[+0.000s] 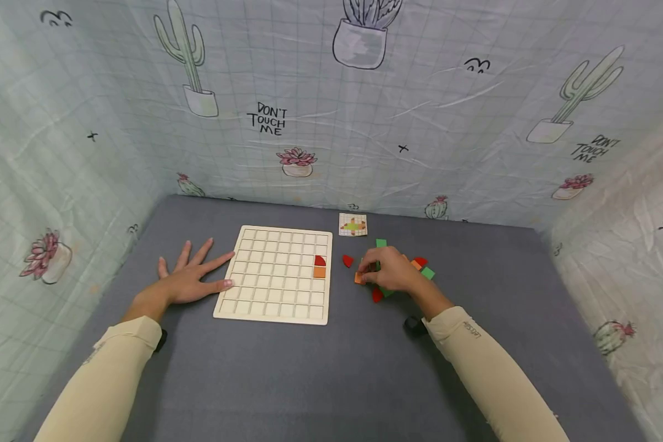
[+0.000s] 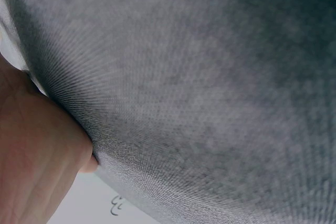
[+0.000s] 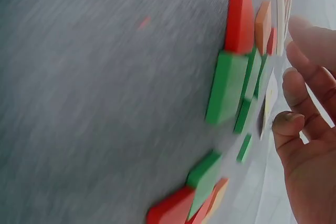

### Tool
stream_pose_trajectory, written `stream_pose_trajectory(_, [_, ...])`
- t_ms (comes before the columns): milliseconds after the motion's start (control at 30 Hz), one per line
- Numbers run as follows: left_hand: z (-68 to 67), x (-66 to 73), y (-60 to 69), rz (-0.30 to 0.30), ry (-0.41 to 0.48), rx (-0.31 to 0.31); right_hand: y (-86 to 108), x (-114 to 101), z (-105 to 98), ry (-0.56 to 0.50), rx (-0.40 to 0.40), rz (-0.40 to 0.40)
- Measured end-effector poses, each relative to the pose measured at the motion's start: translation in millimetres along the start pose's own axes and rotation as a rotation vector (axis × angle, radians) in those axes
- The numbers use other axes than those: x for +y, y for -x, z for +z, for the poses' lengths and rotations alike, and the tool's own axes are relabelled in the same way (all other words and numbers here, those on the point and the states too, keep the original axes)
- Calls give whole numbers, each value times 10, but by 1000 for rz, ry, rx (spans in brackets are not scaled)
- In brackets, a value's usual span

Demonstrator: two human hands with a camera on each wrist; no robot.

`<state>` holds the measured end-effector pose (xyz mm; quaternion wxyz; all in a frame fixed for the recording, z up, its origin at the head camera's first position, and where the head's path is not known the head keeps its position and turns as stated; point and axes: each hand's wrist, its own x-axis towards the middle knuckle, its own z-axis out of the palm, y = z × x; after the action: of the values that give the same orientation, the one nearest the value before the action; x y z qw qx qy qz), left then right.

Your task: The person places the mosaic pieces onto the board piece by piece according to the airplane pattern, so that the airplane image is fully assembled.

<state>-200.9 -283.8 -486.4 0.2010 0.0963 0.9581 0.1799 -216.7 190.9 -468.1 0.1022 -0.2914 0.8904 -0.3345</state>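
Observation:
My left hand (image 1: 186, 279) lies with spread fingers on the dark table, its thumb and index fingertip at the left edge of a pale gridded board (image 1: 271, 301). The left wrist view shows part of this hand (image 2: 37, 150) against the cloth. In the board's right part sit a red quarter-round piece (image 1: 320, 261) and an orange square (image 1: 319, 272). To the right of the board, my right hand (image 1: 392, 269) hovers over loose pieces, fingertips by an orange square (image 1: 359, 278). In the right wrist view its fingers are loosely bent, with no piece visible between them.
A small pattern card (image 1: 353, 224) lies behind the board. Around the right hand are green pieces (image 1: 428, 272), a red quarter-round piece (image 1: 347, 261) and others, partly hidden by the hand. A printed curtain (image 1: 309, 80) stands behind and on both sides.

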Motion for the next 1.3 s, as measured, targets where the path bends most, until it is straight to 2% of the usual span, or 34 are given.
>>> stream_pose_trajectory(300, [29,-23,-7,8,30,20,236,141,-151,-49,40,13])
stream_pose_trajectory(467, [43,-46,-16,12,42,21,352,237,-218,-30,61,30])
stream_pose_trajectory(667, [17,-7,6,18,23,14,494,342,-279,0,99,76])
stream_pose_trajectory(800, [7,13,10,16,3,0,589,391,-331,-17,118,99])
stream_pose_trajectory(1067, [13,3,7,17,17,13,790,508,-429,5,102,134])
stream_pose_trajectory(1300, [16,7,2,20,9,11,883,566,-421,37,84,155])
